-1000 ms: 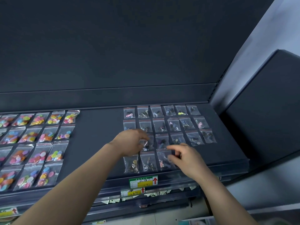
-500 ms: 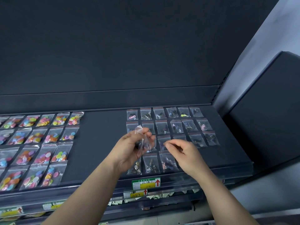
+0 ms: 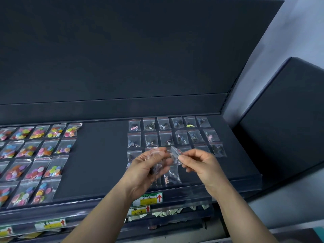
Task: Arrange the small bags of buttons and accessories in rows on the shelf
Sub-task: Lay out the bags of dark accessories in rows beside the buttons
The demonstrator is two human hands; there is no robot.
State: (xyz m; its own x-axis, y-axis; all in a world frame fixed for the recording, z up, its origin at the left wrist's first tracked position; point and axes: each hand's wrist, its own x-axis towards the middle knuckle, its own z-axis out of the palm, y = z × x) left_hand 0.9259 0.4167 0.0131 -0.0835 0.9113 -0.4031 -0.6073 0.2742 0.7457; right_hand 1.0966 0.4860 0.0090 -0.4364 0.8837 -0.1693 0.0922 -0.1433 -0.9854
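A: Left side?
B: Coloured button bags (image 3: pixel 35 155) sit in rows on the shelf (image 3: pixel 98 155), same as before.
A: Left hand?
B: The left hand (image 3: pixel 140 174) was down on the rows a second ago. Now it's up, grip curled round some small bags (image 3: pixel 156 153); can't tell how many.
A: Right?
B: The right hand (image 3: pixel 201 163) is up too, grip pinched on one clear bag (image 3: pixel 175 152) just beside those. Probably peeling one off to place.
A: Far right?
B: Accessory bags (image 3: pixel 177 135): the back rows are full, the front row is short. Not finished.
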